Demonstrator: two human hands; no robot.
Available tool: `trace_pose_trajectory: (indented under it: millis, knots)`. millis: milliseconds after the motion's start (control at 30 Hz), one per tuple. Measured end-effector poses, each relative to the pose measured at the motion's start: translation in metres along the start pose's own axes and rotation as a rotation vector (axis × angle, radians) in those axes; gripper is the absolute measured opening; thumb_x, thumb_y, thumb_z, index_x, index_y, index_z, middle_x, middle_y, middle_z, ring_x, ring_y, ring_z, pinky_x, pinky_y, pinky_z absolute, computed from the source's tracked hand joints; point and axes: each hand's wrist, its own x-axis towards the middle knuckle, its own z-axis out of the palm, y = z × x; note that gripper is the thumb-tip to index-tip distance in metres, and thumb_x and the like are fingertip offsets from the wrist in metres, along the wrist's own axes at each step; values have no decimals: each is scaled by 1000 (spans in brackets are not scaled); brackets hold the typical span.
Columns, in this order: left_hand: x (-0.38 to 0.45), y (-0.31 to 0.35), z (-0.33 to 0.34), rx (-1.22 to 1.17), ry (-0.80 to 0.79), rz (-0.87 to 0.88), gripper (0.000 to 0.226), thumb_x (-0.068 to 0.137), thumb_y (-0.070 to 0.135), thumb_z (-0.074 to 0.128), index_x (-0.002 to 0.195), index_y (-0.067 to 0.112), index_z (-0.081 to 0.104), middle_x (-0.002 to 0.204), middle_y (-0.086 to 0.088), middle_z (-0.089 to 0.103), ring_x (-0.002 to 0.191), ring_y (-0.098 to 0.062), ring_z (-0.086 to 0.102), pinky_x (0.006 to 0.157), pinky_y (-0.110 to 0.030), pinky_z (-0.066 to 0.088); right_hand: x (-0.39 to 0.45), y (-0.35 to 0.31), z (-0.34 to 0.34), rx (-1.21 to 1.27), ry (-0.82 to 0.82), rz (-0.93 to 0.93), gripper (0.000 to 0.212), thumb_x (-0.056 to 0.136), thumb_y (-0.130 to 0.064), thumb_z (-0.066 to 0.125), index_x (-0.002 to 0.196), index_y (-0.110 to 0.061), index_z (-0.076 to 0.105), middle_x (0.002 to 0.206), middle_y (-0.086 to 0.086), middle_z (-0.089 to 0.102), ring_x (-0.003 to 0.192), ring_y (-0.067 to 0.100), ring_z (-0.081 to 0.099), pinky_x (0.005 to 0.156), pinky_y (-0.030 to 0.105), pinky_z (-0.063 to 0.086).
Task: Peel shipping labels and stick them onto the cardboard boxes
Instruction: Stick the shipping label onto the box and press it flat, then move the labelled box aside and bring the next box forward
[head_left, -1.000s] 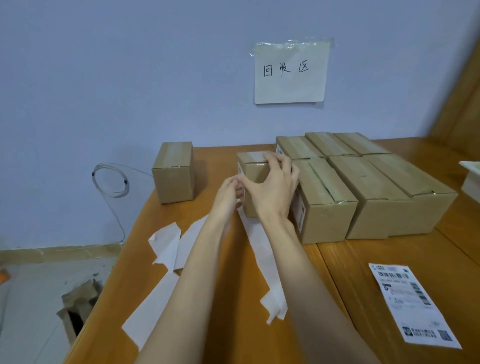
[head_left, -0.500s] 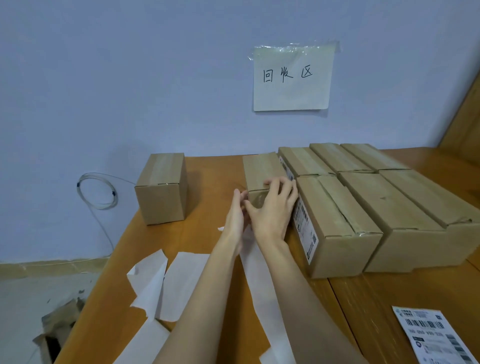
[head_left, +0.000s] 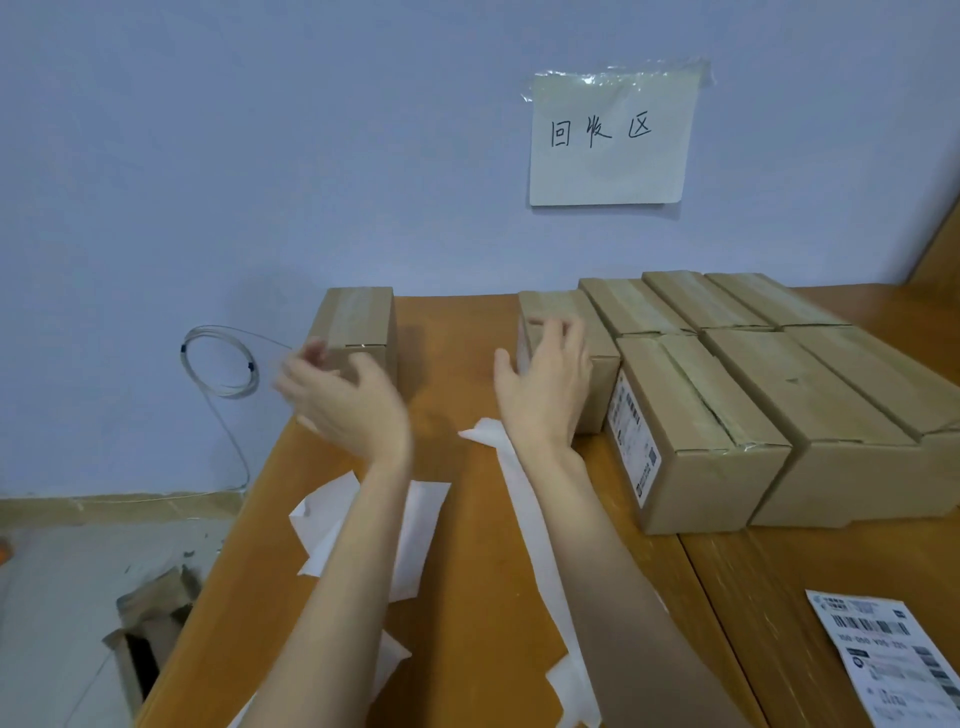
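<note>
Looks like the right hand (head_left: 545, 387) is pressing, fingers fairly straight, on the near end of a small box (head_left: 566, 332) pushed up beside the labelled boxes (head_left: 701, 431). The left hand (head_left: 343, 400) is blurred, reaching loose and empty toward the lone box (head_left: 358, 327) at the table's (head_left: 467, 571) left edge, though I can't tell if it's touching. Next it's needing a grip there, then a fresh label (head_left: 893, 670), lying near right.

Left hand (head_left: 345, 402) is motion-blurred, fingers spread loose, hovering just in front of the lone box (head_left: 358, 332). Right hand (head_left: 545, 387), to that box's right, reaches forward, fingers extended.
</note>
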Motion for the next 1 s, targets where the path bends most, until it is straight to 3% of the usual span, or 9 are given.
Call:
trace_pose_trajectory:
  millis: [100,167,267,367,433,533,667,867,1000]
  knots:
    - [31,-17,-15,16,75,-109,40,82,10,50,122,10,49,124,-8,43,114,-27,48,97,-45,41,-7,-30,18,338,-262,197,41,92,-23,58,132,-19,48,139,-3,40,119,17,52,97,37,46]
    - [46,-31,-16,33,-54,-250,45,92,17,50,136,15,42,139,-9,36,121,-26,46,96,-32,37,-14,-45,36,383,-452,229,51,96,-25,53,145,-25,36,149,-3,32,128,18,47,103,35,42]
    - [64,-49,-12,42,-320,-389,52,99,36,41,148,22,31,152,-4,29,132,-25,42,102,-33,31,-26,-61,60,406,-680,228,61,99,-25,45,153,-33,17,159,-3,16,142,19,30,113,38,30]
    - [77,-70,-6,-23,-595,-512,71,80,66,38,140,30,44,143,2,49,130,-20,47,113,-43,30,-31,-70,79,347,-778,258,64,100,-29,42,153,-37,8,162,-3,9,147,24,20,118,46,23]
    - [80,-86,-1,-94,-673,-549,67,81,66,36,132,28,54,131,3,60,123,-17,54,110,-43,37,-33,-72,84,351,-805,264,64,100,-30,43,153,-37,8,161,-3,12,145,25,23,117,45,24]
    - [77,-80,-5,-92,-732,-476,56,92,55,30,133,25,53,131,3,59,121,-15,54,109,-41,38,-33,-69,82,416,-773,278,63,97,-23,47,152,-34,17,157,-2,25,140,22,33,113,38,31]
    - [66,-71,-14,-82,-759,-379,50,97,49,31,138,25,48,138,4,53,127,-13,48,111,-39,36,-27,-68,71,455,-688,309,55,91,-14,49,140,-32,33,144,0,41,125,22,46,104,39,42]
    - [46,-24,-40,-57,-716,-158,40,103,40,32,139,35,46,141,10,40,132,-6,38,109,-26,30,-28,-67,34,543,-639,396,36,88,-21,54,118,-28,36,124,5,53,108,25,57,79,32,47]
    - [28,-2,-82,15,-734,162,31,100,36,45,128,40,57,129,14,45,128,-10,36,109,-25,31,-45,-58,-3,712,-683,574,32,91,-23,58,116,-18,39,104,2,55,93,29,69,92,42,55]
